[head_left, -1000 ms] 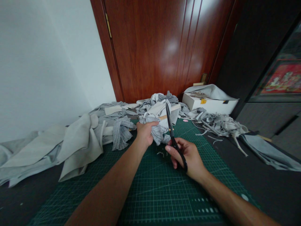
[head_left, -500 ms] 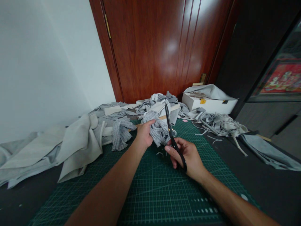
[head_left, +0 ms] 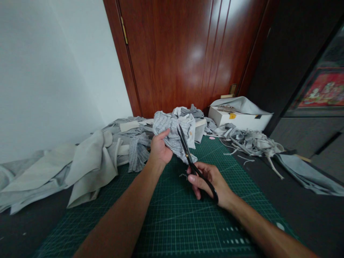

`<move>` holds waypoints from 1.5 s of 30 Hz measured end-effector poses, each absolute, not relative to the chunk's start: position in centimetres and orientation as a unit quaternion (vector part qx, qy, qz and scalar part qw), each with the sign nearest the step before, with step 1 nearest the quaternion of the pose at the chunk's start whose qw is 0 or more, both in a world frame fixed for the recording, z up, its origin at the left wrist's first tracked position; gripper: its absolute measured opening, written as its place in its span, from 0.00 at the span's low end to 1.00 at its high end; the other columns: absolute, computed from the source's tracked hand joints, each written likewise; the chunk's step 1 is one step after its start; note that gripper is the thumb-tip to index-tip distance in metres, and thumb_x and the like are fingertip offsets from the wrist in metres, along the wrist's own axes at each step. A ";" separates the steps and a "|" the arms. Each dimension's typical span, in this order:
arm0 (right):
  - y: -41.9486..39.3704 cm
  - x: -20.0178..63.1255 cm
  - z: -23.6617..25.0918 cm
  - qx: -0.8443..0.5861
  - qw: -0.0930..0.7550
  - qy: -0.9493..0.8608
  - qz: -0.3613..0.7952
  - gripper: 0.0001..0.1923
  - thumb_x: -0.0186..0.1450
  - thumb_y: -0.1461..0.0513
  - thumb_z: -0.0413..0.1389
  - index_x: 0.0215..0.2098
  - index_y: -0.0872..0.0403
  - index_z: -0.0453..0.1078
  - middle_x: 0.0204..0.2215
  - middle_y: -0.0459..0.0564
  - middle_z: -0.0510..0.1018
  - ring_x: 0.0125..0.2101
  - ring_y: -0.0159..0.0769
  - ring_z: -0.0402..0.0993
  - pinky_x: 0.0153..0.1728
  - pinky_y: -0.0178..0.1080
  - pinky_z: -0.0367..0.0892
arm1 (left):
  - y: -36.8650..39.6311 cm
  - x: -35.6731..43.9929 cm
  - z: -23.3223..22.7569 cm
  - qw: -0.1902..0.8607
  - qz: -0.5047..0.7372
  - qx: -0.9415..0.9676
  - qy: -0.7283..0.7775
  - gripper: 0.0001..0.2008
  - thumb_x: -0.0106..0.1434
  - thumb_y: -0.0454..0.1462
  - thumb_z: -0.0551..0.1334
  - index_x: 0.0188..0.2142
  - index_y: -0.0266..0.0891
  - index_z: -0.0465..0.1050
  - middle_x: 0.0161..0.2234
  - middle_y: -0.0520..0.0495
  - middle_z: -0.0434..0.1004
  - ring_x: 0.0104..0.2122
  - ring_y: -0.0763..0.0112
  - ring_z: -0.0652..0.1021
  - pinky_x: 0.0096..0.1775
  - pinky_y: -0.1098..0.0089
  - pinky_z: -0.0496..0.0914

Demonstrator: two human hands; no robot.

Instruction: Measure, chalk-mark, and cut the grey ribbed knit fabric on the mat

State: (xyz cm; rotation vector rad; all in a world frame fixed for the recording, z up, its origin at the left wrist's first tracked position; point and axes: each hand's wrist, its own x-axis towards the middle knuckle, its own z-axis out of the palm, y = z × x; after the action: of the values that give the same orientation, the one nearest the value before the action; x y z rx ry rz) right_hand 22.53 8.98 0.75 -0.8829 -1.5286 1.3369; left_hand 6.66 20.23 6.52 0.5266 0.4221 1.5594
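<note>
My left hand is closed on a crumpled grey patterned piece of fabric, thumb on top, holding it up over the far part of the green cutting mat. Black scissors are in my right hand, with the fingers in and around the handles. Their blades point up and away, slightly parted, in front of the fabric's right side. Whether the blades touch the cloth I cannot tell. Small thread scraps lie on the mat below.
Large pale fabric pieces are heaped on the left, beside a grey patterned strip. More scraps lie before the wooden door. A white box stands back right, near tangled strips and folded grey cloth.
My left hand has raised the grey fabric and spread it out more. The scissors have tilted further left and shifted slightly towards me.
</note>
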 end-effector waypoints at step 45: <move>9.3 22.4 -0.1 -0.349 0.427 -0.622 0.555 0.31 0.61 0.38 0.67 0.39 0.55 0.69 0.16 0.39 0.72 0.14 0.30 0.68 0.18 0.32 0.62 | 20.6 5.7 6.1 0.633 0.689 0.334 0.114 0.41 0.34 0.21 0.60 0.52 0.42 0.78 0.49 0.46 0.85 0.56 0.43 0.81 0.59 0.44 0.72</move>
State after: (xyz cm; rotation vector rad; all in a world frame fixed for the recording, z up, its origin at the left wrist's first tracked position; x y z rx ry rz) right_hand 22.40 9.31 -0.08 -0.8719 -1.5548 1.3878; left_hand 5.66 20.57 6.11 0.7629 0.2606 1.5763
